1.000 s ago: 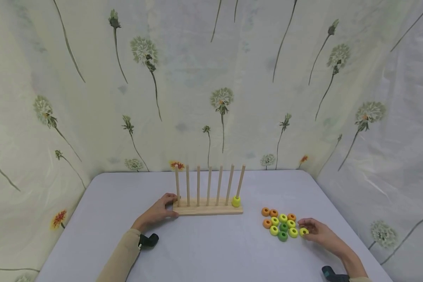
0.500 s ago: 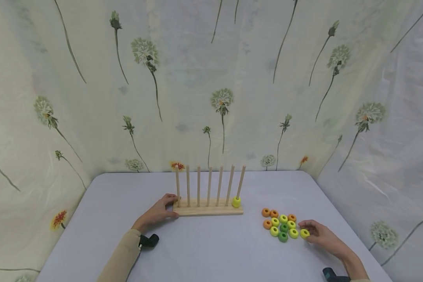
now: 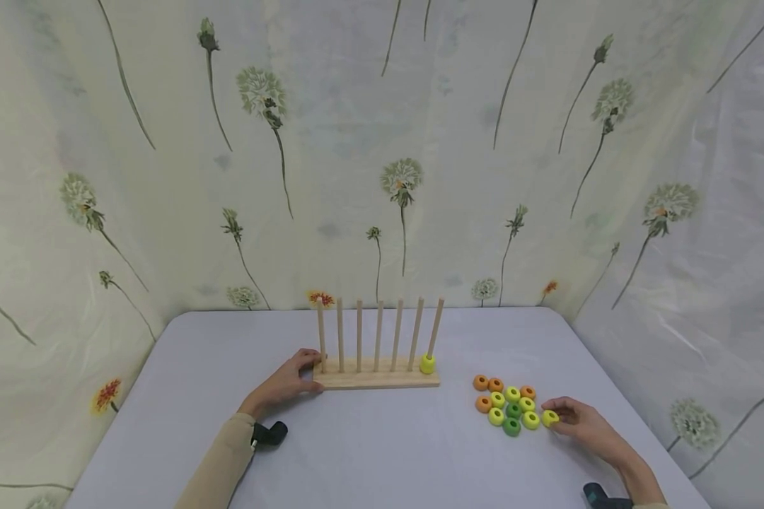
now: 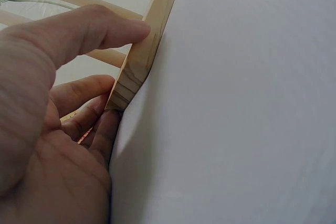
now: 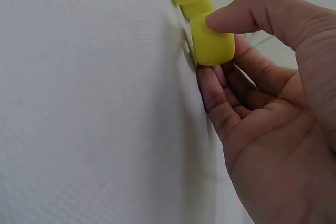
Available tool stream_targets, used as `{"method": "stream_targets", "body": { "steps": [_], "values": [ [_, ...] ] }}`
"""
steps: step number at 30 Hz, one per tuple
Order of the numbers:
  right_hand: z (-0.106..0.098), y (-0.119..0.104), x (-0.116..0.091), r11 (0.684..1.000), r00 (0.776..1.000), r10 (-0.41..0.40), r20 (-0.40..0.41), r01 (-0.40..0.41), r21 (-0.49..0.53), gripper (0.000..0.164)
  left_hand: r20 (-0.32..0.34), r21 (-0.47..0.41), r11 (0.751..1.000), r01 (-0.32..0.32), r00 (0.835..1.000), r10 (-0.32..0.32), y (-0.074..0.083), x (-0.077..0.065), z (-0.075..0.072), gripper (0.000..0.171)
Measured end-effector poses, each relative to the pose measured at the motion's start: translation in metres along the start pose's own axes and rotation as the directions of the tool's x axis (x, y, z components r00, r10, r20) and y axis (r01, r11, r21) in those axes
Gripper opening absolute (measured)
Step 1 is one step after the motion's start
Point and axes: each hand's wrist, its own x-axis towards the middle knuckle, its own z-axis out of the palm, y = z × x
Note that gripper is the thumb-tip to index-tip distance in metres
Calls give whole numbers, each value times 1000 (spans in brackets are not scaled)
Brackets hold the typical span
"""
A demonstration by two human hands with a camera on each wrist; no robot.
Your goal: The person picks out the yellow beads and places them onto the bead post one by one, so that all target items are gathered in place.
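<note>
A wooden peg rack with a row of upright pegs stands on the table, and one yellow bead sits at the foot of its rightmost peg. My left hand grips the rack's left end; in the left wrist view the thumb lies on the front of the wooden base and the fingers are behind it. To the right, my right hand pinches a yellow bead between thumb and fingers, low at the tabletop. This bead is at the right edge of a cluster of loose beads, beside another yellow one.
Orange beads, yellow beads and green beads lie loose between the rack and my right hand. A white cloth covers the table. Behind it hangs a curtain printed with dandelions. Dark wrist devices are worn on both arms.
</note>
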Motion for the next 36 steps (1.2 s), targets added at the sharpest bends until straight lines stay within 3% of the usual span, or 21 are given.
{"method": "stream_targets", "body": {
  "steps": [15,36],
  "values": [
    [-4,-6,-1,999,999,5,-37,-6,-33,59,10,1,1000,17,1000,-17,3,-1,-1,69],
    [-3,-34,2,993,990,-97,-102,89,-79,47,5,-20,999,31,1000,-31,3,-2,0,71]
  ]
}}
